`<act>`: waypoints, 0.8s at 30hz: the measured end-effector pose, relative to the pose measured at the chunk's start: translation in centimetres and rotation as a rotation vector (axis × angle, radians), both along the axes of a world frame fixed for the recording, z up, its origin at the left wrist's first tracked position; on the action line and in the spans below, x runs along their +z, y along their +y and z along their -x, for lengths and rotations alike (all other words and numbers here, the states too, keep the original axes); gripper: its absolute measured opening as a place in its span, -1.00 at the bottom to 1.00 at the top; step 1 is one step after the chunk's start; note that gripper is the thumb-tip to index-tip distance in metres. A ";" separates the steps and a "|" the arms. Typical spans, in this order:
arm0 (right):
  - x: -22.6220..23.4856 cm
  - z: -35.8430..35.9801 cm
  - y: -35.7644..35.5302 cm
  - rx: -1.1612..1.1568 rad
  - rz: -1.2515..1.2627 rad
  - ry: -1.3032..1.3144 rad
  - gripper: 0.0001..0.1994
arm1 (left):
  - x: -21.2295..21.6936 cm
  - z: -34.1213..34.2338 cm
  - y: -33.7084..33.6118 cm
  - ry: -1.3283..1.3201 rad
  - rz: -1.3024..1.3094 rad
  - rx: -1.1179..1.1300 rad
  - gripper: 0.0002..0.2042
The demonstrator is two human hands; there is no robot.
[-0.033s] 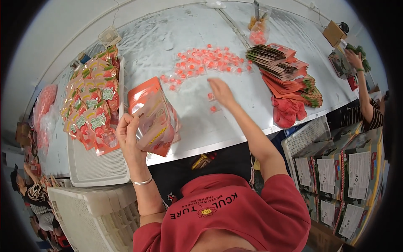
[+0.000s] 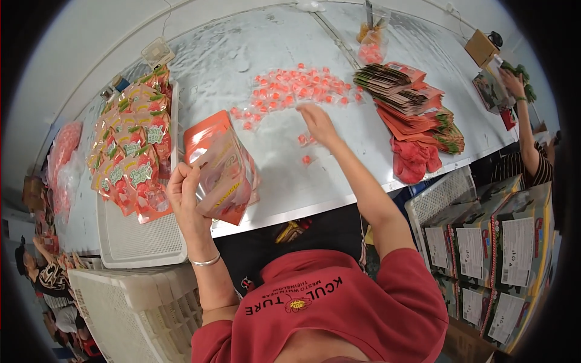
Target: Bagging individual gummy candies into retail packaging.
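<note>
My left hand [image 2: 183, 186] is closed on the upper edge of a clear-fronted red pouch [image 2: 225, 181], which it holds tilted at the table's front edge. Under and behind this pouch lies another shiny red pouch [image 2: 206, 136]. My right hand [image 2: 319, 125] is over the table with its fingers stretched out, pointing at the near edge of a spread pile of small clear-wrapped red sweets [image 2: 302, 86]. A few loose sweets [image 2: 305, 160] lie just below that hand. I see nothing in its fingers.
Filled pouches [image 2: 130, 151] lie heaped in a white plastic tray [image 2: 142, 236] at left, above stacked white crates [image 2: 139, 302]. At right are stacked flat pouches [image 2: 417, 106], a red cloth [image 2: 414, 162] and cartons [image 2: 478, 242]. Another person's arm [image 2: 525, 121] reaches in at far right.
My right hand has shifted slightly left and up, toward the pile. The loose sweets near it have moved a little. My left hand and its pouch have stayed in place.
</note>
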State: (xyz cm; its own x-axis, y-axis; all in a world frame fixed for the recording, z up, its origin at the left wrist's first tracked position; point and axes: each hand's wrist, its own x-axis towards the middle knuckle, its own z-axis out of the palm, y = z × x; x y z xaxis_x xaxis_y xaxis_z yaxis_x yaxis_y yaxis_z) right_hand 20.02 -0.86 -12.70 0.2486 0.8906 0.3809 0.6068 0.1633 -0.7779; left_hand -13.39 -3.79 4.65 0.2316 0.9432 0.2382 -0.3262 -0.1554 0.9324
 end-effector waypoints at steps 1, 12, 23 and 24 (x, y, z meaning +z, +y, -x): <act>1.0 -0.3 1.7 0.005 0.010 -0.062 -0.73 | -0.1 -0.1 -0.1 -0.007 -0.005 -0.006 -0.75; 4.1 -0.6 0.7 0.091 0.613 -0.691 -0.63 | 1.0 2.3 -1.2 0.014 0.040 0.024 -0.79; 0.8 -7.3 -2.4 0.151 0.179 0.344 -0.56 | -0.5 0.8 -0.8 -0.004 0.046 -0.061 -0.79; 0.6 -6.0 -1.3 0.157 0.176 0.349 -0.56 | -0.7 0.7 -0.7 0.004 0.056 -0.052 -0.79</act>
